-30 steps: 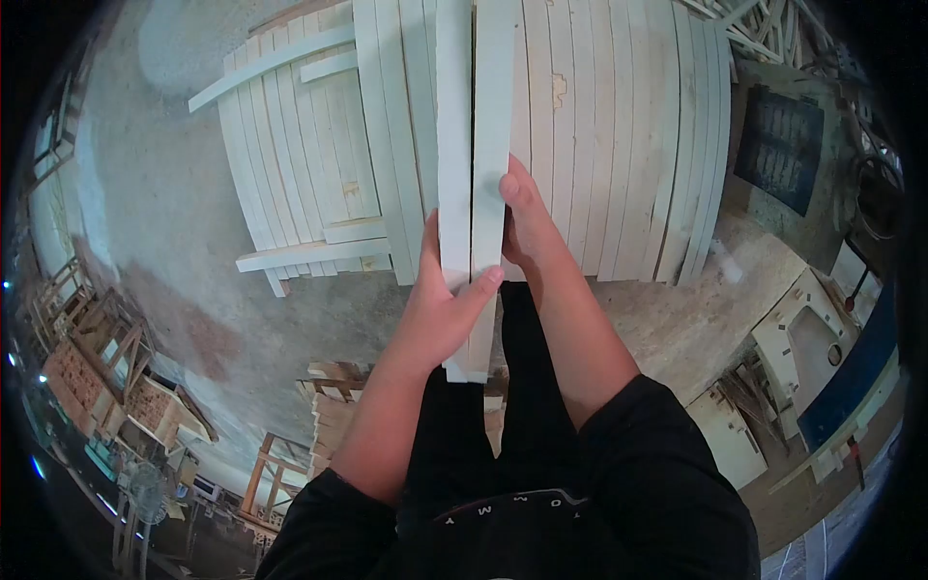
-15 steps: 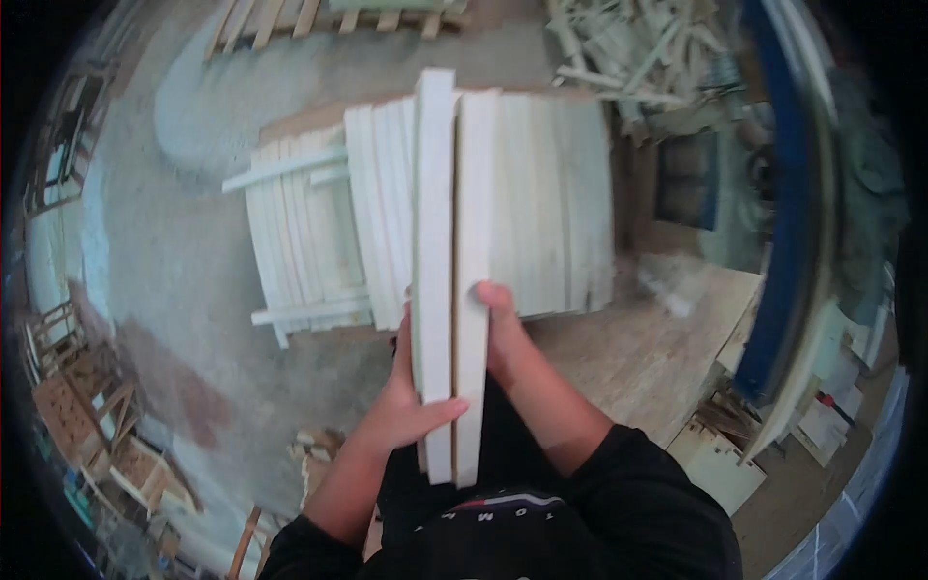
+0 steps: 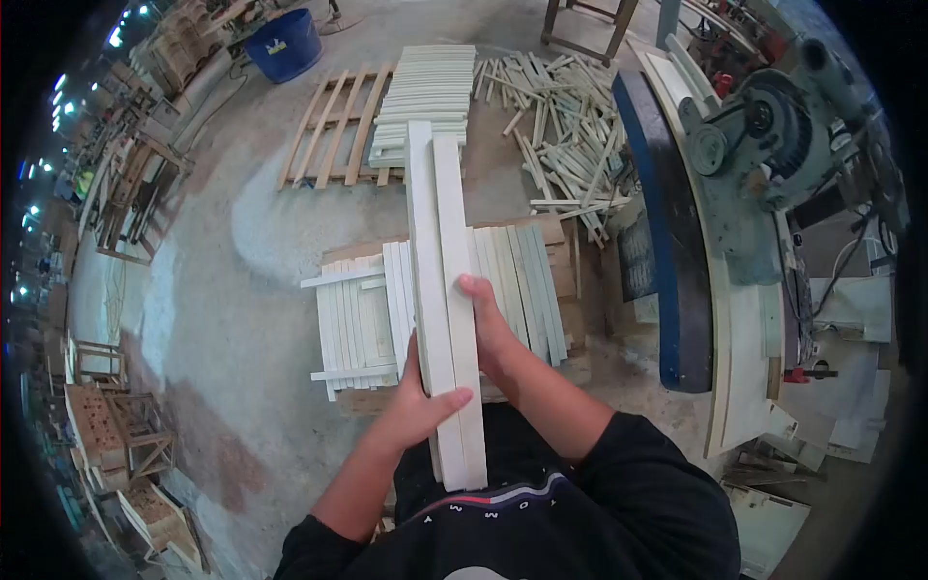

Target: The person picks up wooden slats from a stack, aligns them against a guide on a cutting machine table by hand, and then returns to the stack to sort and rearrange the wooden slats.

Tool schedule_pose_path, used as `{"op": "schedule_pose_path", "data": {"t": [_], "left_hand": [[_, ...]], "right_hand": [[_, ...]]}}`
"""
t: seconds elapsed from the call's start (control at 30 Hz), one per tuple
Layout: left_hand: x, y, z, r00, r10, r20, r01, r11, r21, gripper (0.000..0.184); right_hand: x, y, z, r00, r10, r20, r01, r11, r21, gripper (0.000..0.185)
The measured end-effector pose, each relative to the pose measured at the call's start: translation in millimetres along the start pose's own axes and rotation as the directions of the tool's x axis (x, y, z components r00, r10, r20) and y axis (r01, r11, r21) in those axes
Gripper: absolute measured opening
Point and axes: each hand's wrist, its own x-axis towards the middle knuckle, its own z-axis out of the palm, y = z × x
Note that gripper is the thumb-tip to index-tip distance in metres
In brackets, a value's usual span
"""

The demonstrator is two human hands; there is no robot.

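Observation:
Two long pale wooden strips point(image 3: 443, 242) lie side by side in my hands, pointing away from my body, with their near ends close to my shirt. My left hand point(image 3: 416, 411) grips them from the left, its thumb laid across the top. Higher up on the right side, my right hand point(image 3: 488, 324) is closed around them, thumb on the edge. The fingers underneath are hidden. Below and beyond the strips is a stack of similar pale wooden strips point(image 3: 517, 280), with a few pieces lying crosswise on its left part.
A second stack of strips point(image 3: 425, 82) stands farther off beside a slatted pallet point(image 3: 333, 126). Loose offcuts point(image 3: 570, 126) are heaped on the floor. To my right is a machine with a motor point(image 3: 773, 126) and a blue-edged belt point(image 3: 667, 251). A blue tub point(image 3: 282, 46) stands far left.
My view has tilted up, bringing the far stack, tub and machine into sight. The two strips have closed together; the gap between them has narrowed. Both hands keep their hold.

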Motion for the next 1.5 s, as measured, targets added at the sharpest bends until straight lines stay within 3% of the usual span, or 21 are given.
{"op": "schedule_pose_path", "data": {"t": [0.03,0.17,0.27,0.33,0.47,0.67,0.73,0.77,0.83,0.87,0.93,1.0,1.07,1.1,1.17,1.23,1.3,1.37,1.5], "left_hand": [[-1.7,15.4,2.7,1.000,-0.021,-0.012,0.021,1.000,-0.021,0.089],[-27.6,35.0,14.8,0.998,0.022,-0.057,-0.029,0.992,-0.122,0.078],[-68.5,18.5,28.5,0.992,0.116,-0.048,-0.119,0.990,-0.077,0.082],[-99.2,12.7,41.6,0.994,0.091,-0.061,-0.094,0.995,-0.044,0.087],[-143.0,13.3,53.9,0.992,0.076,0.101,-0.065,0.992,-0.112,0.095],[-176.0,23.0,90.5,0.956,0.128,0.263,-0.109,0.990,-0.088,0.098],[-183.1,21.8,103.7,0.937,0.151,0.316,-0.100,0.980,-0.171,0.099],[-184.1,23.2,108.6,0.932,0.156,0.327,-0.103,0.980,-0.172,0.099],[-183.2,26.8,117.5,0.891,0.214,0.399,-0.160,0.973,-0.166,0.100],[-181.5,24.2,120.6,0.888,0.212,0.408,-0.157,0.974,-0.165,0.100],[-173.3,16.5,129.5,0.838,0.316,0.445,-0.267,0.949,-0.170,0.100],[-172.1,24.2,146.1,0.859,0.287,0.424,-0.244,0.958,-0.153,0.097],[-162.2,19.3,163.4,0.873,0.276,0.402,-0.245,0.961,-0.128,0.085],[-159.5,17.4,176.9,0.871,0.267,0.411,-0.235,0.964,-0.128,0.085],[-155.6,13.6,211.2,0.934,0.167,0.316,-0.099,0.971,-0.218,0.079],[-142.6,1.9,246.8,0.944,0.175,0.280,-0.084,0.948,-0.307,0.074],[-128.3,-11.3,281.4,0.959,0.093,0.267,0.004,0.940,-0.340,0.066],[-119.6,-25.2,323.9,0.975,0.064,0.215,0.023,0.926,-0.377,0.061],[-89.9,-60.3,394.1,0.979,-0.056,0.195,0.138,0.886,-0.442,0.059]], "right_hand": [[-8.0,-9.5,10.6,0.998,-0.011,-0.057,0.010,1.000,-0.012,0.062],[-33.8,-25.9,35.0,1.000,-0.014,0.027,0.013,1.000,0.024,0.056],[-79.0,-8.3,49.1,0.999,-0.042,-0.002,0.042,0.998,0.040,0.053],[-106.1,9.9,49.3,0.996,-0.093,-0.005,0.093,0.996,0.014,0.057],[-160.4,32.5,52.6,0.992,-0.103,-0.068,0.106,0.993,0.041,0.058],[-241.8,32.4,45.8,0.941,-0.337,-0.019,0.333,0.935,-0.121,0.069],[-266.3,37.2,33.5,0.813,-0.565,0.138,0.580,0.771,-0.263,0.084],[-279.7,40.3,29.9,0.808,-0.574,0.133,0.587,0.764,-0.268,0.084],[-307.4,51.8,21.8,0.807,-0.572,0.147,0.587,0.745,-0.318,0.099],[-319.6,63.9,11.6,0.846,-0.521,0.110,0.530,0.805,-0.268,0.105],[-346.6,85.8,4.4,0.853,-0.511,0.110,0.514,0.781,-0.355,0.106],[-368.8,96.5,-3.4,0.862,-0.497,0.103,0.488,0.755,-0.437,0.107],[-387.7,99.1,-14.2,0.927,-0.375,0.014,0.329,0.793,-0.512,0.106],[-393.8,95.2,-21.5,0.926,-0.377,0.002,0.325,0.798,-0.508,0.106],[-403.0,85.1,-39.6,0.926,-0.376,-0.040,0.283,0.758,-0.588,0.101],[-413.4,75.9,-64.3,0.921,-0.384,-0.058,0.286,0.772,-0.567,0.091],[-429.6,55.8,-86.8,0.948,-0.296,-0.118,0.228,0.888,-0.398,0.083],[-438.0,53.4,-139.2,0.944,-0.311,-0.111,0.220,0.844,-0.490,0.076],[-462.2,26.1,-204.6,0.966,-0.182,-0.184,0.111,0.933,-0.342,0.073]]}}
